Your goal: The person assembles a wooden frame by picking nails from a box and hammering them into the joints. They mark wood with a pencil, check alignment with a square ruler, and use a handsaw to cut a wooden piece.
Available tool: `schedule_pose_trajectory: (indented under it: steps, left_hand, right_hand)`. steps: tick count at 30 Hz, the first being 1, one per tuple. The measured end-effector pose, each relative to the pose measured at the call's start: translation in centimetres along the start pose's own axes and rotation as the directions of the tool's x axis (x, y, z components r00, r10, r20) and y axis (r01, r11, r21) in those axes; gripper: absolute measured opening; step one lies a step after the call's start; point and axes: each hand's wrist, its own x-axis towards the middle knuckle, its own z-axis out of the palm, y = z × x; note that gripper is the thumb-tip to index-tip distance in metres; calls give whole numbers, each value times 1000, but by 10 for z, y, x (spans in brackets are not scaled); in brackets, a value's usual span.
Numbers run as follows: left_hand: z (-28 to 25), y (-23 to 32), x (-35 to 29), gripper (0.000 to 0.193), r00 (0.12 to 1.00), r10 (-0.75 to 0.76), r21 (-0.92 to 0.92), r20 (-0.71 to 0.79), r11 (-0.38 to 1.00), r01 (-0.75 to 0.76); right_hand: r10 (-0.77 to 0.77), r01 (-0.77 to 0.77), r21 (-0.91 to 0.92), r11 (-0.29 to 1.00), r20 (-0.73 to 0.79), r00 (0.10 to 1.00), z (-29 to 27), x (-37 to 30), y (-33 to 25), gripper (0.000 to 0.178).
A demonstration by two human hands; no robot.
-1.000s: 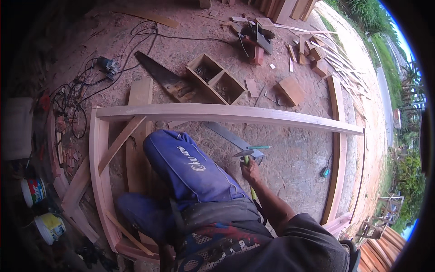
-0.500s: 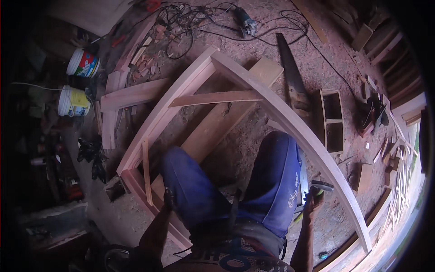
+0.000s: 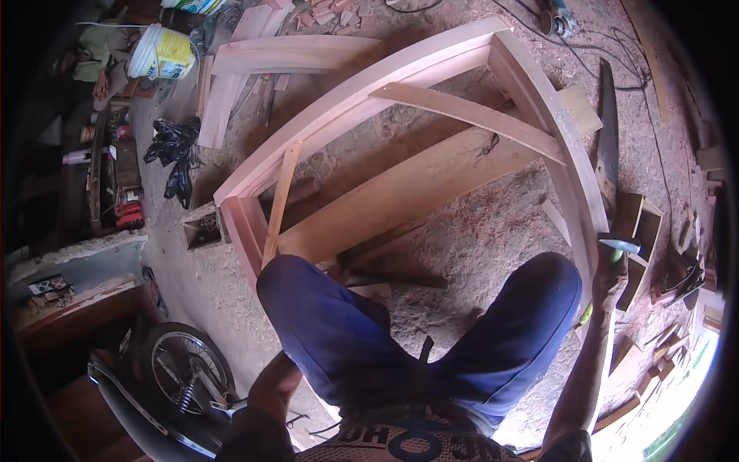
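One hammer [image 3: 620,245] lies clasped in right-hand fingers [image 3: 610,276].

Over my feed I make out large, light capital letters [image 3: 375,436] beside a blue ring [image 3: 412,446] on the person's shirt front [image 3: 327,456]. I also see printing on a white bucket's yellow label [image 3: 175,58]; another bucket's colourful label [image 3: 192,5], cut off above, I cannot read.

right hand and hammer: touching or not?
Touching. The head view shows the right hand closed around the hammer, its metal head showing above the fist and green handle end below.
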Motion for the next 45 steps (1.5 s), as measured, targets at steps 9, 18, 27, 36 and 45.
schedule_pose_trajectory:
  steps: [9, 18, 27, 36, 45]
  left_hand:
    - [27, -23, 16, 37, 1000, -1, -83, -27, 997, -1]
    - [27, -20, 29, 36, 998, -3, -165, -68, 986, -9]
    - [25, -35, 1, 35, 958, -19, -389, -287, 916, -98]
    - [-54, 43, 8, 41, 689, 219, 288, -691, 957, -15]
    - [-80, 102, 74, 45, 598, 376, 229, -708, 923, -310]
  right_hand:
    - [-159, 127, -413, 902, -45, 986, 14, 9, -34, 26]
    - [-178, 105, -439, 892, -128, 976, 10, -3, -28, 24]
    - [-181, 139, -416, 898, -62, 982, 21, -2, -21, 28]
    - [-236, 155, -440, 885, -135, 962, 12, -2, -23, 34]
    - [-76, 55, -152, 987, -139, 987, 44, 36, -10, 40]
